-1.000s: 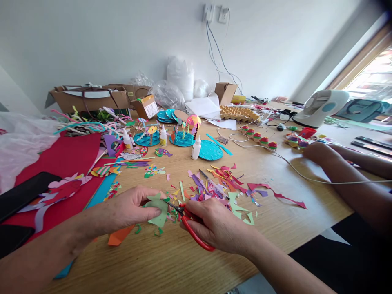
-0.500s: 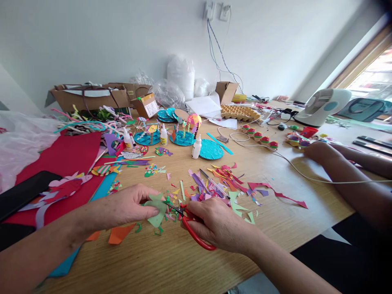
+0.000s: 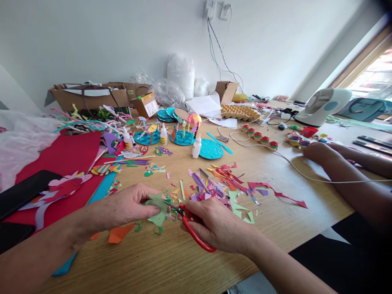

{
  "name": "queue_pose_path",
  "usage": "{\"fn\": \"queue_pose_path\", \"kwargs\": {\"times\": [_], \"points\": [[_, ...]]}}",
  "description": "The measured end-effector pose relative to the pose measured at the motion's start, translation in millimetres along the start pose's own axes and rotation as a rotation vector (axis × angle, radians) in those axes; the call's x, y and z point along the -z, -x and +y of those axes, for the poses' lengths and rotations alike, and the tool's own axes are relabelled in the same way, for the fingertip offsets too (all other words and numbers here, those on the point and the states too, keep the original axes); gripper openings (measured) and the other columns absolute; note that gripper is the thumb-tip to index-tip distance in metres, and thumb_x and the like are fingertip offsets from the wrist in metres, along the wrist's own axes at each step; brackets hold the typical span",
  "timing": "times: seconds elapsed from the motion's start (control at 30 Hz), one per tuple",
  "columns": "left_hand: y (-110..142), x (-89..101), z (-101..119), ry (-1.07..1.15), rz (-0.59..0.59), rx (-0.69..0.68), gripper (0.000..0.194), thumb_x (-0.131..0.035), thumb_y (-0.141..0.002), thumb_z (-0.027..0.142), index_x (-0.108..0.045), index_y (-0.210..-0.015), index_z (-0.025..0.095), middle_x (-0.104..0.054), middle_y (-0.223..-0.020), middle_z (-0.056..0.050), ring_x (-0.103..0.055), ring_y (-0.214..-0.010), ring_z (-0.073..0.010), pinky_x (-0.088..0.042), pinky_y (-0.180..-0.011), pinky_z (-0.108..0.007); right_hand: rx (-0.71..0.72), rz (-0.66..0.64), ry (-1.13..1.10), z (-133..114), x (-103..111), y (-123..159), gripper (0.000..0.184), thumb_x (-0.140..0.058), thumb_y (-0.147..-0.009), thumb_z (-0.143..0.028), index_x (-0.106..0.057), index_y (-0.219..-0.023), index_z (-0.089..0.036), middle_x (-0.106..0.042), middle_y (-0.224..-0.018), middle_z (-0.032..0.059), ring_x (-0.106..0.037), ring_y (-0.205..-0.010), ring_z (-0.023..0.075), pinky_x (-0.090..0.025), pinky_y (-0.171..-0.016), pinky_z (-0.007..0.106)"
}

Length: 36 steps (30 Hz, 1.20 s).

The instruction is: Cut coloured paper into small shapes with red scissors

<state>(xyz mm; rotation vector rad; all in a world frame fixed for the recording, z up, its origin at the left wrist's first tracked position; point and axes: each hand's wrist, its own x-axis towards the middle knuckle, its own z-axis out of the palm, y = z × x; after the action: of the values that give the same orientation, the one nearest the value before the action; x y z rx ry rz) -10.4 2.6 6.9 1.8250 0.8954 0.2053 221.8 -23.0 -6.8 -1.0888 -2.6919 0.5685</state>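
Note:
Between thumb and fingers, my left hand (image 3: 134,206) pinches a light green paper piece (image 3: 157,212). My right hand (image 3: 216,224) is wrapped round the red handles of a pair of scissors (image 3: 196,236). The dark blades point left and meet the right edge of the green paper. Paper scraps (image 3: 211,183) in purple, red, yellow and green lie just beyond both hands. Under my left wrist are orange paper pieces (image 3: 121,233). A pen (image 3: 212,182) lies among the scraps.
Glue bottles (image 3: 197,148) and blue discs (image 3: 211,149) stand farther back. Red card sheets (image 3: 58,159) and a black phone (image 3: 29,194) lie left. A white cable (image 3: 294,167) crosses the right side, near another person's arms (image 3: 333,171). A white fan (image 3: 324,107) stands behind.
Both hands stay in nearly the same place. A small curl of darker green paper seen at the blades earlier no longer shows there.

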Motion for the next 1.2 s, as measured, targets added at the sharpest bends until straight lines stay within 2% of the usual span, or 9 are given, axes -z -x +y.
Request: {"fn": "queue_pose_path", "kwargs": {"times": [0.13,0.4,0.6,0.73,0.93,1.2], "points": [[0,-0.7,-2,0.100,0.015,0.052,0.014,-0.049,-0.077,0.025,-0.061,-0.076,0.017,-0.051,-0.066,0.004,-0.043,-0.061,-0.0114,-0.033,-0.054,-0.020,0.009,-0.002,-0.028,0,1,0,0.021,-0.042,-0.090,-0.030,-0.050,-0.075,-0.017,-0.043,-0.058,-0.0038,-0.033,-0.050,0.0087,-0.024,-0.049,0.021],[0,0.4,0,0.100,-0.016,0.030,0.018,-0.049,-0.079,0.028,-0.062,-0.078,0.016,-0.047,-0.070,0.002,-0.039,-0.063,-0.0117,-0.029,-0.055,-0.022,0.019,0.003,0.012,1,1,1,0.024,-0.043,-0.091,-0.033,-0.049,-0.073,-0.018,-0.043,-0.057,-0.0040,-0.032,-0.049,0.0085,-0.021,-0.049,0.022],[1,1.1,11,0.077,-0.039,0.062,0.017,-0.048,-0.079,0.023,-0.055,-0.066,0.015,-0.038,-0.061,0.005,-0.031,-0.055,-0.0088,-0.023,-0.050,-0.021,0.009,-0.011,0.033,0,2,2,0.025,-0.042,-0.091,-0.034,-0.049,-0.073,-0.018,-0.044,-0.056,-0.0038,-0.034,-0.049,0.0083,-0.020,-0.048,0.022],[1,2.0,11,0.050,-0.041,0.068,0.018,-0.047,-0.079,0.023,-0.054,-0.064,0.016,-0.033,-0.057,0.006,-0.027,-0.051,-0.0082,-0.021,-0.047,-0.021,0.030,-0.022,0.040,0,3,2,0.026,-0.042,-0.091,-0.033,-0.050,-0.073,-0.017,-0.045,-0.057,-0.0033,-0.036,-0.049,0.0082,-0.021,-0.048,0.023],[1,2.3,5,0.034,-0.054,0.057,0.014,-0.047,-0.075,0.015,-0.059,-0.068,0.016,-0.039,-0.060,0.005,-0.032,-0.053,-0.0088,-0.023,-0.048,-0.021,0.047,-0.028,0.068,1,3,3,0.027,-0.040,-0.092,-0.035,-0.052,-0.075,-0.017,-0.048,-0.058,-0.0026,-0.038,-0.048,0.0087,-0.021,-0.048,0.024],[0,1.9,0,0.046,-0.049,0.065,0.013,-0.048,-0.075,0.016,-0.058,-0.066,0.016,-0.045,-0.063,0.005,-0.036,-0.055,-0.0096,-0.026,-0.050,-0.021,0.018,-0.047,0.087,0,1,2,0.028,-0.040,-0.092,-0.035,-0.052,-0.076,-0.017,-0.050,-0.056,-0.0017,-0.040,-0.048,0.0089,-0.020,-0.047,0.023]]}}
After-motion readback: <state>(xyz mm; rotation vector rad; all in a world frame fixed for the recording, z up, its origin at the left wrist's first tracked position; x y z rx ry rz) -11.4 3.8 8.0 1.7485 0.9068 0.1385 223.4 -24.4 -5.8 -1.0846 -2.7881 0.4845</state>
